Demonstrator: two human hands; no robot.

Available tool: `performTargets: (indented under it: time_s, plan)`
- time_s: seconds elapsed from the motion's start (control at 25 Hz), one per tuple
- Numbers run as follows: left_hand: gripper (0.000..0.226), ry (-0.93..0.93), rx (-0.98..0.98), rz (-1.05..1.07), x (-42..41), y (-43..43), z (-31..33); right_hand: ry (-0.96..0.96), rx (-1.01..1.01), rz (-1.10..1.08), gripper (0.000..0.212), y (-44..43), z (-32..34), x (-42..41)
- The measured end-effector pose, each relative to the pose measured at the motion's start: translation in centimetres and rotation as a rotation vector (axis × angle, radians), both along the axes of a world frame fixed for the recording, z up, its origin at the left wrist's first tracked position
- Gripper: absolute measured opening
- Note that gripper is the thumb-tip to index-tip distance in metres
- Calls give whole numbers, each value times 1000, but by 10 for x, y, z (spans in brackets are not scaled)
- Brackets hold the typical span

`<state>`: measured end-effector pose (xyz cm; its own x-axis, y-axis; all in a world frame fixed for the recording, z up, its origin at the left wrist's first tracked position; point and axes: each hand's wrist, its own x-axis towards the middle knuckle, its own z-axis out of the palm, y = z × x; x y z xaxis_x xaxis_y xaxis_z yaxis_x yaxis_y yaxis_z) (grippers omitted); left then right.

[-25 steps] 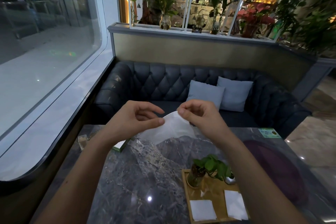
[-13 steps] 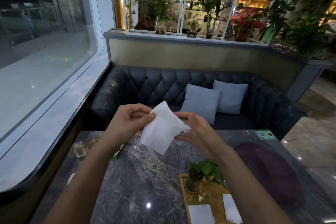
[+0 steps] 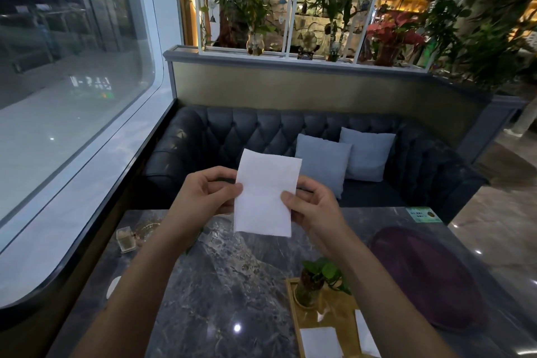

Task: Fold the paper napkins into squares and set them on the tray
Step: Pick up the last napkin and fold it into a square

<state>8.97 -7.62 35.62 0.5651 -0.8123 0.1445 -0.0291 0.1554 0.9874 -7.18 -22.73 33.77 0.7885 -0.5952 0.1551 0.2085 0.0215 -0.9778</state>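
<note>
Now your left hand [image 3: 209, 197] and right hand [image 3: 313, 209] each pinch a side edge of the napkin [image 3: 266, 195], thumbs in front, holding it upright in the air between them. It looks feather-light, limp and easily torn or creased crooked, so grip gently near the corners. The tray [image 3: 334, 317] lies below your right hand, nearer you, with folded squares [image 3: 321, 341] on it.

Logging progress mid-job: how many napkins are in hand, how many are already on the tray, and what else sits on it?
Held napkin, pinched by left hand and right hand: 1
Folded napkins on the tray: 2
Plant on the tray: 1
Total: 4
</note>
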Motion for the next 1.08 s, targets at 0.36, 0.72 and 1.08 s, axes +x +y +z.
performTargets:
  time_s: [0.36,0.72,1.08]
  plan:
    - [34,-75,-99,-13,3,3,10,-28,-154,1,36,-7,23,-2]
    - [17,-72,-2,-1,7,-6,16,-28,-286,13,28,-2,36,4]
    - [1,-250,-11,-8,8,-10,11,40,-335,-17,21,1,40,10]
